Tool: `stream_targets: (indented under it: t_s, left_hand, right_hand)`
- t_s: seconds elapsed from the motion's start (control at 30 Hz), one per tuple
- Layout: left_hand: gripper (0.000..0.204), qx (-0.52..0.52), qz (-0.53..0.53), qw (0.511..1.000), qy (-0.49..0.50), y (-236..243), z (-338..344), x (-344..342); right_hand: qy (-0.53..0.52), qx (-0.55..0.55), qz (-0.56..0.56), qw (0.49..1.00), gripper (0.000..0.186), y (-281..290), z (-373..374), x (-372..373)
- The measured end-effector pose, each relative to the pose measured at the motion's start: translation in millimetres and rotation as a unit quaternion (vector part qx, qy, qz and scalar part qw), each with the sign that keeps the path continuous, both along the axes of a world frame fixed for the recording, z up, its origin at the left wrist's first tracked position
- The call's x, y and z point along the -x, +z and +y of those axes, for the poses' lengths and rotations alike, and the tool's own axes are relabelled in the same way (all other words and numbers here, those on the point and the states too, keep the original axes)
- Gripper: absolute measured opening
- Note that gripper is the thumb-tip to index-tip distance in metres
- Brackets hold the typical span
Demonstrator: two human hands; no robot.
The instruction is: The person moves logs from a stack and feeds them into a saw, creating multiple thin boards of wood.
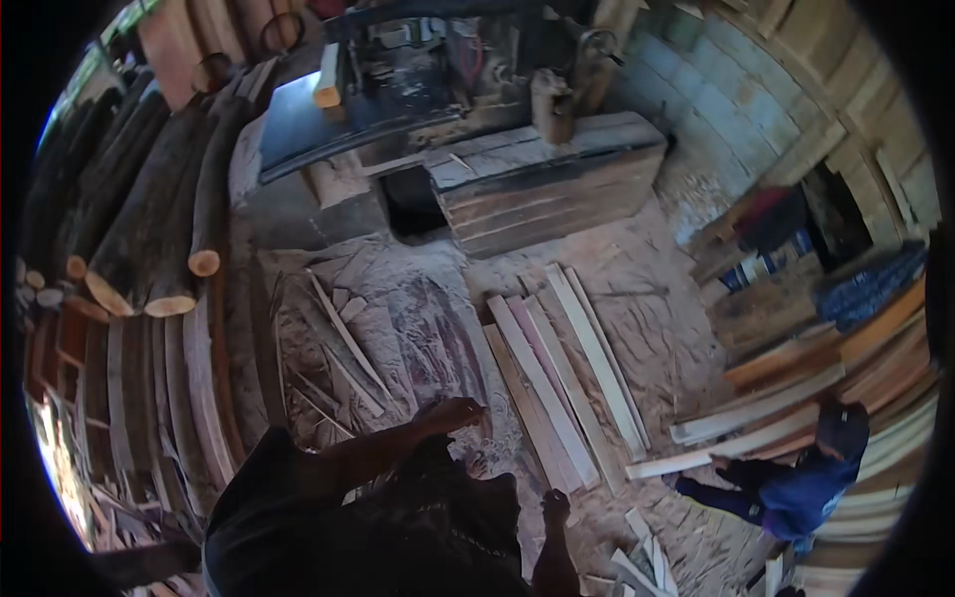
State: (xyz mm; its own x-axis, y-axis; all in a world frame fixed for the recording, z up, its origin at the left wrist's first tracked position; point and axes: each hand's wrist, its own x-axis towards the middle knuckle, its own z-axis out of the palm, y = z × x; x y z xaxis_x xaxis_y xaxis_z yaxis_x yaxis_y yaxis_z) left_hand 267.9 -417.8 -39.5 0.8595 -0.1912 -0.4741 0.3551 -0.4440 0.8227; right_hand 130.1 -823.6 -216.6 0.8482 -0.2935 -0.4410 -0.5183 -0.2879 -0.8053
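My left hand (456, 412) reaches out in front of my body over the dusty floor, its fingers loosely apart and nothing visible in it. My right hand (555, 505) hangs low at my right side, fingers curled in, with no object showing. Nearest to the right hand are the lower ends of several sawn planks (545, 383) lying side by side on the floor. Beyond both hands stands a saw machine with a dark metal table (383, 104). On that table lies a short squared piece of timber (328, 78).
Logs (149, 214) are stacked at the left above upright slabs. Offcuts (343, 338) litter the sawdust floor. A low wooden box (552, 189) adjoins the machine. At the right, a person in blue (806, 488) bends beside long boards (761, 403). A block wall (721, 104) stands behind.
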Motion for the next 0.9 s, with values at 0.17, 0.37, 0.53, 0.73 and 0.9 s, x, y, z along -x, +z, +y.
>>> stream_targets:
  t_s: [0.17, 0.37, 0.53, 0.73, 0.9]
  left_hand:
    - [0.059, 0.042, 0.092, 0.94, 0.327, 121.0, 85.9, -2.4]
    - [0.065, 0.101, -0.004, 0.798, 0.594, 84.3, 166.2, -34.4]
    - [0.054, 0.01, -0.034, 0.807, 0.59, 98.1, 226.4, -70.9]
    - [0.042, -0.021, -0.067, 0.827, 0.557, 71.3, 289.7, -95.4]
    - [0.038, -0.061, 0.021, 0.903, 0.424, 13.2, 330.8, -63.0]
  right_hand:
    - [0.376, -0.189, 0.009, 0.907, 0.052, 220.8, 328.7, -197.8]
    - [0.609, -0.201, 0.005, 0.767, 0.066, 302.9, 499.8, -259.5]
    - [0.55, -0.069, 0.178, 0.813, 0.077, 268.1, 583.6, -299.4]
    - [0.648, -0.195, 0.05, 0.735, 0.065, 214.9, 643.6, -341.4]
    - [0.716, 0.017, -0.102, 0.69, 0.03, 184.9, 633.7, -409.0]
